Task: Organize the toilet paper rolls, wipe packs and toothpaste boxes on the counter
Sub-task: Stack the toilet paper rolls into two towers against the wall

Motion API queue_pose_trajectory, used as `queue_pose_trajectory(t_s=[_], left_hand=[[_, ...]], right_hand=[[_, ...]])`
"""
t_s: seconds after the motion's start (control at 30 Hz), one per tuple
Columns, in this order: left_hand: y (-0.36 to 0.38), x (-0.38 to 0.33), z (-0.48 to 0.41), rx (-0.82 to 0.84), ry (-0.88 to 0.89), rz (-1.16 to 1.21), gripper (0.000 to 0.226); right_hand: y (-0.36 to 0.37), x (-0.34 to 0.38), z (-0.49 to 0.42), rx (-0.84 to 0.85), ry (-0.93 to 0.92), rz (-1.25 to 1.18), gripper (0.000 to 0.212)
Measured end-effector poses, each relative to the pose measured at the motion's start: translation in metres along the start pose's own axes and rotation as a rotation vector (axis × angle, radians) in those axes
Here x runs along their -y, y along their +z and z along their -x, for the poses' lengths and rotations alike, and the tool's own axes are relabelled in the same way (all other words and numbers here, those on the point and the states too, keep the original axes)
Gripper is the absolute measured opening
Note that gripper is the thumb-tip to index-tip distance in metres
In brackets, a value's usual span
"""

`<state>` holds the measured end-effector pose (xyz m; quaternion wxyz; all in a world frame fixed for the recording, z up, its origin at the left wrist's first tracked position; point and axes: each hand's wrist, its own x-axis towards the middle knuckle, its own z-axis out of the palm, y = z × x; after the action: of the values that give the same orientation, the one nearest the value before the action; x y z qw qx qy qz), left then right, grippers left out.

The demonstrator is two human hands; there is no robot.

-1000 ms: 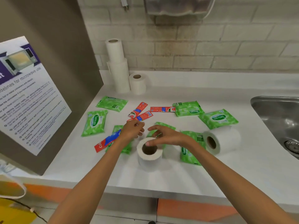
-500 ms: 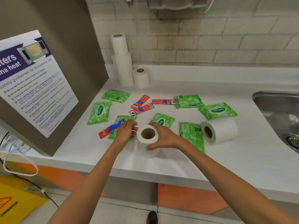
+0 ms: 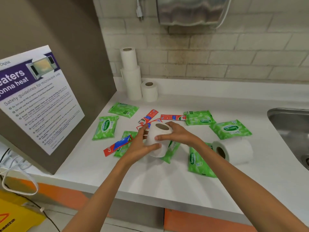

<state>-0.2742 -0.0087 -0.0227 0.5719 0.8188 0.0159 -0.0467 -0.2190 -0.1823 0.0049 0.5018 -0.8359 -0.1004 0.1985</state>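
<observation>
At frame centre, the left hand [image 3: 139, 149] and right hand [image 3: 178, 134] both gripped one toilet paper roll [image 3: 158, 139] above the counter [image 3: 150, 178].

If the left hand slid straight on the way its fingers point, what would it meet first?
The left hand, cupping the toilet paper roll, points up-right toward the toothpaste boxes; those likely come first, though depth is unclear.

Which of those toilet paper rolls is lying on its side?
The toilet roll near the sink: it lies flat, core facing the camera. The two stacked rolls and the short roll beside them stand upright; another roll is held in both hands.
</observation>
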Motion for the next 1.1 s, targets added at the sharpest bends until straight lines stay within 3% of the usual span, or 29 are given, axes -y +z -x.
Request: queue_pose_trajectory(t_s=[0.07, 0.3, 0.57, 0.73, 1.1], left_hand=[[0.003, -0.001, -0.010, -0.024, 0.037, -0.008, 0.094], [-0.003, -0.014, -0.052, -0.143, 0.111, -0.066, 0.087], [-0.030, -0.019, -0.110, -0.225, 0.085, 0.001, 0.081], [-0.048, -0.029, -0.149, -0.258, 0.099, 0.040, 0.077], [-0.084, -0.053, -0.228, -0.105, 0.073, 0.244, 0.057]], right_hand=[[-0.002, 0.005, -0.009, -0.001, -0.010, 0.016, 0.069], [-0.012, 0.023, -0.048, -0.015, -0.047, -0.009, 0.073], [-0.035, 0.043, -0.086, 0.057, -0.039, -0.188, 0.063], [-0.040, 0.045, -0.117, 0.069, -0.014, -0.254, 0.047], [-0.061, 0.052, -0.201, -0.006, -0.060, -0.441, 0.043]])
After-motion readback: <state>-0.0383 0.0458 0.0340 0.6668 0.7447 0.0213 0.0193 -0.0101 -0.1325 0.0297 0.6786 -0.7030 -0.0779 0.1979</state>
